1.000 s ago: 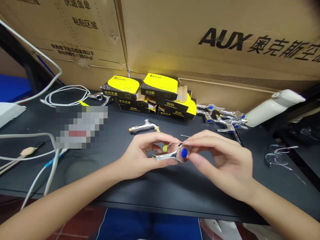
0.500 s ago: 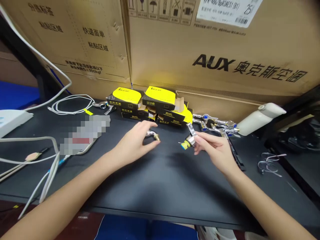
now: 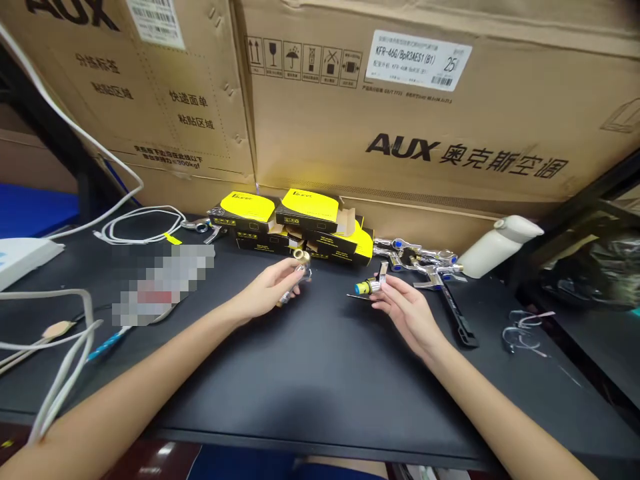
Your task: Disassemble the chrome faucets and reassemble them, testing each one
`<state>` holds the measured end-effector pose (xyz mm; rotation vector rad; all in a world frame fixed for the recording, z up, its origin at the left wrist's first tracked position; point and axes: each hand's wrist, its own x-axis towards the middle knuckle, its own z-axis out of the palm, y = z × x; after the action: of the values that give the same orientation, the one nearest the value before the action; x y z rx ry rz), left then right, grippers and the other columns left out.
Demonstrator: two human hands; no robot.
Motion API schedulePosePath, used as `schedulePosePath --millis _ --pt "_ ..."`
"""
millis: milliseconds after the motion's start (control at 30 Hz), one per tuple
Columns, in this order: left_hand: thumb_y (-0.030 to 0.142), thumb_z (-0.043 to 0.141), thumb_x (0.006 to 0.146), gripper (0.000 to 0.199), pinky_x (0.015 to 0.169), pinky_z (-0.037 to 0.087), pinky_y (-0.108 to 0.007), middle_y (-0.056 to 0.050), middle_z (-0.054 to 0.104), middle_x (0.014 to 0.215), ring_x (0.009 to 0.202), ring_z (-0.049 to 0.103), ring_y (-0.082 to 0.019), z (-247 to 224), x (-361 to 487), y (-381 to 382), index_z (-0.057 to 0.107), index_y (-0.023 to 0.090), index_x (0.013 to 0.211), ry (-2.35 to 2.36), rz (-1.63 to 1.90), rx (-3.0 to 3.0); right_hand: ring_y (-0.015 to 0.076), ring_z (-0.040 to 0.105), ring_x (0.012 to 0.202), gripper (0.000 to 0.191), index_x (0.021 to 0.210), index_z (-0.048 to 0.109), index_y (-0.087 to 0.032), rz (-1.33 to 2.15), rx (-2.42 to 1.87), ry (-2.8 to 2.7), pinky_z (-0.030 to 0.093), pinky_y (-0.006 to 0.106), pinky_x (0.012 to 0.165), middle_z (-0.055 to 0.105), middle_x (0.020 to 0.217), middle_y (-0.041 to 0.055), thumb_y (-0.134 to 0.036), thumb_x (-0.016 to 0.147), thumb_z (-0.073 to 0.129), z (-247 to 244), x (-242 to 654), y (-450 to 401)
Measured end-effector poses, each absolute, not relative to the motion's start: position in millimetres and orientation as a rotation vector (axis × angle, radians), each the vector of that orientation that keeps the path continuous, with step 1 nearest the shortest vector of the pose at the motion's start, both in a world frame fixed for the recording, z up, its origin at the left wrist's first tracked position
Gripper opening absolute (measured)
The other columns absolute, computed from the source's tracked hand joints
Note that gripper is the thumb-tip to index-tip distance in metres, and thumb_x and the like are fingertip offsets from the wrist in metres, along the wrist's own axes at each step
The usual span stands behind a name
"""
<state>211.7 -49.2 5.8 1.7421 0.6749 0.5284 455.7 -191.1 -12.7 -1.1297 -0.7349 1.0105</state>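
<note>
My left hand grips a chrome faucet body with a brass-coloured end pointing up, raised over the dark table in front of the boxes. To its right, my right hand pinches a chrome lever handle piece with a yellow and blue tip that points left toward the other part. A thin dark piece sticks out left below that tip. The two parts are apart.
Black and yellow boxes are stacked against large cartons. Chrome faucets, a black tool, a white bottle and glasses lie right. White cables and a blurred item are left.
My left hand has closed on the faucet body and lifted it, its brass end now up. The handle piece in my right hand has turned more level. The camera view has tilted up.
</note>
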Motion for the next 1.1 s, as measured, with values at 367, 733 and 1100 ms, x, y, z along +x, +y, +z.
schedulePosePath --millis 367,733,1100 --pt "0.034 0.06 0.091 0.025 0.09 0.05 -0.031 -0.008 0.07 0.1 0.093 0.068 -0.017 8 229 -104 0.057 0.015 0.107 0.5 0.371 1.064 0.0172 0.067 0.101 0.03 0.11 0.069 -0.026 0.99 -1.098 -1.14 0.057 0.031 0.088 0.067 0.123 0.0057 -0.019 0.082 0.072 -9 436 -206" --pt "0.036 0.059 0.09 0.024 0.089 0.051 -0.034 -0.006 0.067 0.105 0.094 0.066 -0.019 7 226 -112 0.059 0.019 0.107 0.384 0.402 1.421 0.0176 0.072 0.072 0.024 0.098 0.07 -0.018 1.046 -1.205 -1.142 0.059 0.029 0.068 0.075 0.089 0.0057 -0.032 0.079 0.075 -11 426 -210" --pt "0.029 0.069 0.084 0.025 0.09 0.053 -0.033 -0.005 0.067 0.105 0.093 0.067 -0.017 8 232 -112 0.064 0.018 0.105 0.442 0.488 1.149 0.0073 0.045 0.049 0.022 0.094 0.061 -0.017 0.928 -1.526 -1.407 0.037 0.02 0.049 0.048 0.056 -0.0057 -0.037 0.093 0.054 6 430 -215"
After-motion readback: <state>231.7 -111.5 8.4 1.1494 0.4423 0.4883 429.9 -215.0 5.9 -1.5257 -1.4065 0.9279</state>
